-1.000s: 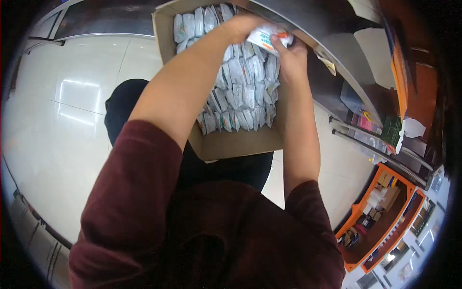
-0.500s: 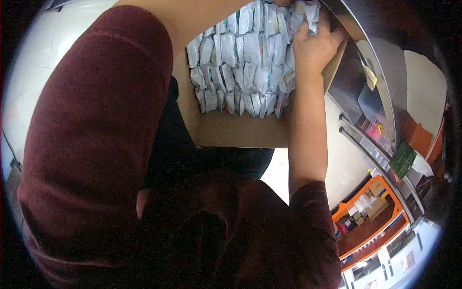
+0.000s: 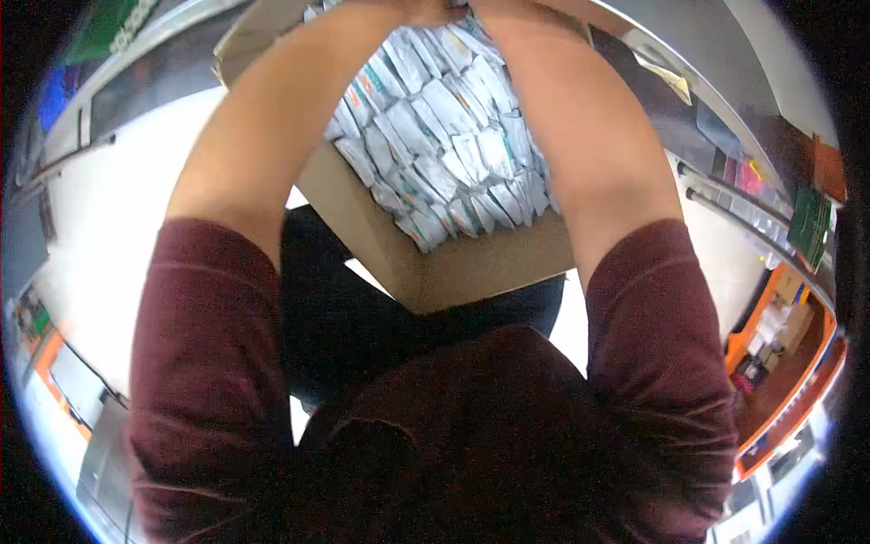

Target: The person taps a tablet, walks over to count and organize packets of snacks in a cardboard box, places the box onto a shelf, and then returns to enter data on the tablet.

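A cardboard box (image 3: 494,272) rests at my lap, tilted in the head view. Rows of small white plastic packets (image 3: 426,136), some with green or orange print, stand packed inside it. Both my arms reach over the box to its far side. My left hand (image 3: 428,11) is at the top edge of the view above the far packets, its fingers mostly cut off. Close beside it, my right hand (image 3: 482,7) is also cut off by the frame. Whatever either hand holds is hidden.
An orange-framed shelf or cart (image 3: 779,354) with small boxes stands at the right. Metal rails (image 3: 725,204) run near it. Another orange-edged unit (image 3: 50,363) shows at the far left. A box flap (image 3: 245,45) sticks out at the upper left.
The view has turned, and the box now appears slanted. My right hand, earlier pinching a packet at the box's right side, has moved to the far middle beside my left hand.
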Demonstrator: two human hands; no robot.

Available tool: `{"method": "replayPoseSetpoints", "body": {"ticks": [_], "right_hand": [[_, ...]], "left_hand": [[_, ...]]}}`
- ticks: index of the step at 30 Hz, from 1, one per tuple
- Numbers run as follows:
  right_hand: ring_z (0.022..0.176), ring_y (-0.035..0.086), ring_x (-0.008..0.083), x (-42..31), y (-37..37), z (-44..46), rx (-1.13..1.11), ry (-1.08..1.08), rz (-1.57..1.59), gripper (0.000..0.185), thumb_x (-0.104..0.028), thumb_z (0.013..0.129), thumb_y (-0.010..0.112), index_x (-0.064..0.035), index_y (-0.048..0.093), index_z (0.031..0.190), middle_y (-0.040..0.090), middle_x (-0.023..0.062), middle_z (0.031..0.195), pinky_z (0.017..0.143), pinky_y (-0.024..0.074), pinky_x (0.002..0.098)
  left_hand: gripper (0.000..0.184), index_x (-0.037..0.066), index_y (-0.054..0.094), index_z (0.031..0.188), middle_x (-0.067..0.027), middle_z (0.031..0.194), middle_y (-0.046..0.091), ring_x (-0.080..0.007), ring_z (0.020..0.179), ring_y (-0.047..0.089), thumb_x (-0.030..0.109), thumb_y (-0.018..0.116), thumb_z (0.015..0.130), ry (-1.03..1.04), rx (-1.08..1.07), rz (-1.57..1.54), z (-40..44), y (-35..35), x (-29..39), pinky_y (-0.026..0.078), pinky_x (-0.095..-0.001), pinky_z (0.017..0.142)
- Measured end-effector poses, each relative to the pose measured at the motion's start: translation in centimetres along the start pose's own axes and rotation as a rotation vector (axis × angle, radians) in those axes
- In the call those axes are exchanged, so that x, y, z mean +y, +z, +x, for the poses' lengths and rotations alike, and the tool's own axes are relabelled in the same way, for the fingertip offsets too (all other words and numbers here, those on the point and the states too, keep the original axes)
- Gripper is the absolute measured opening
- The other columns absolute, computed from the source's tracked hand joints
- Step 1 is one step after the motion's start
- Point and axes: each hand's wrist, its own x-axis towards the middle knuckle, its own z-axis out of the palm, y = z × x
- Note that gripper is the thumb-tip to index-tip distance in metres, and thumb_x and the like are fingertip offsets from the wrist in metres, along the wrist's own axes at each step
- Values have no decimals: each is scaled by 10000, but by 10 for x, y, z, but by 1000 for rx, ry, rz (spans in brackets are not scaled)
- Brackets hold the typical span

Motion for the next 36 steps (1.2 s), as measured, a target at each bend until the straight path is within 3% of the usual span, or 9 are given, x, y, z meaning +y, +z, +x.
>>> {"method": "replayPoseSetpoints", "body": {"ticks": [11,14,16,20,23,26,28,33,36], "right_hand": [[913,714,340,-38,37,-56,-140,147,318,286,-270,801,614,-43,777,862,741,196,986,770,564,469],[1193,613,351,-31,-13,-54,-153,490,554,528,-305,803,682,-17,647,1244,620,238,1283,1042,462,417],[1206,608,345,-41,18,-37,111,486,453,481,-261,786,701,-49,663,1216,641,240,1233,1006,484,422],[1011,658,310,-60,-85,-100,-38,55,270,364,-258,706,733,-94,735,1031,711,111,1016,917,492,430],[834,596,274,-54,-117,-225,600,-221,681,278,-235,677,751,-98,679,907,632,63,915,820,472,410],[809,618,291,39,-113,-356,738,29,559,183,-117,719,686,-113,627,893,637,105,879,724,487,442],[866,624,380,95,-151,-420,570,661,295,189,-79,775,665,-64,634,961,654,155,925,795,503,466],[1337,463,401,178,-109,-600,-562,1721,-160,1077,-420,622,923,-272,353,1524,309,215,1556,1054,481,448],[1310,485,408,183,-63,-700,-292,1616,200,1014,-460,578,941,-66,487,1394,405,262,1483,1035,486,463]], "left_hand": [[578,67,549,1408,-184,1475,516,-308,1349,510,413,577,947,9,-233,150,-10,17,-67,383,-411,1137],[513,44,563,1368,-218,1440,523,-383,1326,505,343,552,951,-5,-32,351,-29,19,-67,406,-444,1099],[465,-13,619,1240,-292,1304,580,-452,1215,548,346,559,951,125,21,218,-36,21,-86,441,-491,1022],[389,-42,657,1136,-276,1126,669,-455,1082,628,296,609,950,45,-155,22,-113,-41,-18,492,-452,911],[277,-35,698,1000,-236,949,694,-352,930,683,235,655,949,59,-67,-5,-175,-77,30,508,-439,815],[310,-34,694,905,-153,783,681,-240,721,681,273,688,950,-193,132,120,-231,-97,1,510,-383,679],[343,-29,693,903,-123,742,666,-211,667,665,311,685,951,-360,11,173,-260,-100,-17,504,-362,642],[559,-6,708,951,-141,819,715,-322,741,699,546,625,927,-396,-460,227,-296,-79,50,526,-419,745],[698,3,724,883,-186,830,724,-371,885,701,680,554,892,-469,-586,366,-275,-77,101,507,-461,862]]}}
